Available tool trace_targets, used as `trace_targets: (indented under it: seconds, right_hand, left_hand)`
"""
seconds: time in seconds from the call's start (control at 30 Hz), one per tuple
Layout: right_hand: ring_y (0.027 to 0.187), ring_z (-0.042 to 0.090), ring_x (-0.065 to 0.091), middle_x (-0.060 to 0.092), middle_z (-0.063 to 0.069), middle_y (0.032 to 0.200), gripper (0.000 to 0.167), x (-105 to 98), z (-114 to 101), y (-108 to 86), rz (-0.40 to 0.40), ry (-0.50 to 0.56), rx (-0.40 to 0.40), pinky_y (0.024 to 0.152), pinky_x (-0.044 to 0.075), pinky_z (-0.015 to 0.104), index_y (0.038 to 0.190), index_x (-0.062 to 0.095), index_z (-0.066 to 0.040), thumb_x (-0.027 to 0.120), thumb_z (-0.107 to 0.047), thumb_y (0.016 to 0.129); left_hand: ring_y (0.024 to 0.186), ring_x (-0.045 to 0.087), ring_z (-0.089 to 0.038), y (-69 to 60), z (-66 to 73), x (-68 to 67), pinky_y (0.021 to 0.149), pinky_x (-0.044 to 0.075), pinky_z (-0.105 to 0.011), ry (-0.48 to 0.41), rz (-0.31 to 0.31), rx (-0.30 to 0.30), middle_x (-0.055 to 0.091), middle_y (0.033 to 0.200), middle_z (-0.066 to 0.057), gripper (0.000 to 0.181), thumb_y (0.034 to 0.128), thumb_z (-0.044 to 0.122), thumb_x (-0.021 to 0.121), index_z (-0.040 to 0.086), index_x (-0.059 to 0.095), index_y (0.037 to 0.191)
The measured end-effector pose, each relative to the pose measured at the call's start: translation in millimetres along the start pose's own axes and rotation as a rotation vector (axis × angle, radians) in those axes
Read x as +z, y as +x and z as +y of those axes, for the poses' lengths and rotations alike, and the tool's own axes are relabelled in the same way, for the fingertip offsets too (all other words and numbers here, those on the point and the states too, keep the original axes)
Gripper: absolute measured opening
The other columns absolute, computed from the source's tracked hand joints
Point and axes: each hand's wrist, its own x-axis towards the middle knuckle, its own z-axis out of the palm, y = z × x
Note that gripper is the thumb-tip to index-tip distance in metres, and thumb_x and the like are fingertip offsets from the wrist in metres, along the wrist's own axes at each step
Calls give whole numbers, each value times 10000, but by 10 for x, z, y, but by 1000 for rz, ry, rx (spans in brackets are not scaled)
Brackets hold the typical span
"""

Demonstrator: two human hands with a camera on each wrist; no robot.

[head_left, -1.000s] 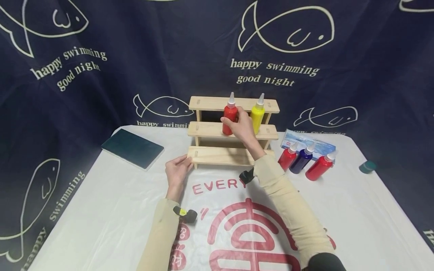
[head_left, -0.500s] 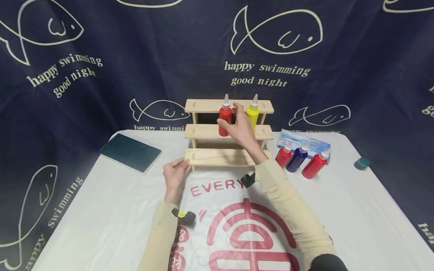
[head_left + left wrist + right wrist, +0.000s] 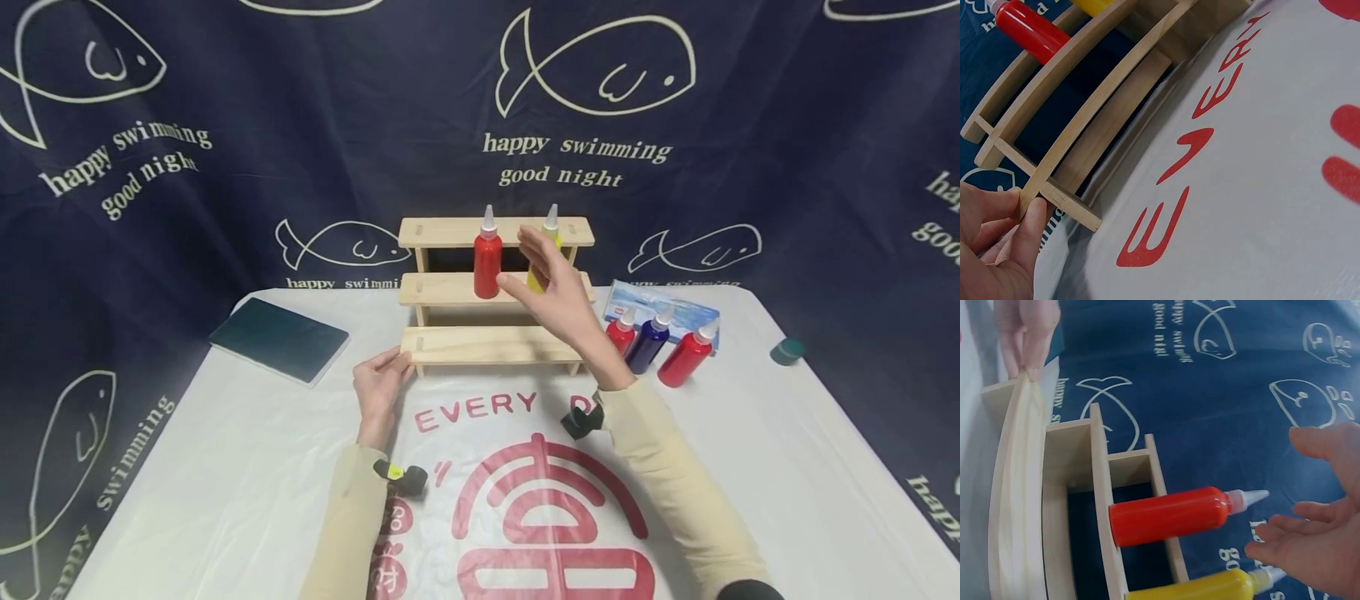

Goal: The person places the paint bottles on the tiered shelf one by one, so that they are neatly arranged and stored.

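You are leaving the red bottle (image 3: 487,267) standing upright on the middle shelf (image 3: 438,288) of the wooden rack (image 3: 442,232), left of the yellow bottle (image 3: 1204,589). Your right hand (image 3: 558,302), gripping it a second ago, is now drawing away, spread apart and holding nothing, so that placement is looking finished. Your left hand (image 3: 378,385) is pinching the left end of the bottom shelf (image 3: 480,345).
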Motion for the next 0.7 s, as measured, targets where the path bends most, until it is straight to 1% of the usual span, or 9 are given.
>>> trace_targets:
  seconds: [0.07, 0.27, 0.43, 0.6, 0.7]
  right_hand:
    - [1407, 206, 386, 413, 101, 1519, 679, -65, 1, -60, 5, 22, -9, 1222, 313, 367, 1486, 360, -64, 703, -157, 907]
    - [1409, 259, 379, 410, 151, 1513, 639, -308, 31, -250, 40, 93, -53, 1233, 288, 390, 1479, 360, -23, 664, -67, 919]
    - [1394, 249, 404, 453, 144, 1479, 615, -535, 87, -403, 99, 65, -52, 1226, 298, 398, 1470, 378, -30, 652, -42, 920]
    - [1377, 234, 429, 472, 162, 1456, 591, -733, 165, -520, 155, 54, -58, 1201, 336, 299, 1451, 403, -11, 643, 8, 912]
    - [1368, 239, 440, 471, 185, 1450, 582, -869, 217, -578, 202, 40, -56, 1177, 356, 236, 1444, 408, 2, 639, 20, 910]
  left_hand:
    - [1020, 680, -336, -1, 3, -3, 741, 620, -172, 5, 0, 0, 650, 1156, -288, 317, 875, -6, 665, -83, 641, 1181]
    - [1019, 685, -329, -16, 15, -5, 742, 617, -160, 23, -1, 0, 656, 1155, -281, 311, 882, 3, 665, -78, 643, 1181]
    - [982, 705, -293, -13, 3, -10, 745, 619, -166, 27, 3, 4, 658, 1152, -276, 308, 882, 16, 672, -69, 648, 1178]
    - [993, 699, -303, -16, 7, -16, 745, 617, -160, 40, 2, 16, 658, 1157, -275, 301, 883, 23, 671, -64, 653, 1171]
    - [990, 699, -300, -19, 16, -17, 747, 618, -164, 32, 1, 18, 660, 1152, -273, 304, 878, 20, 674, -65, 655, 1168]
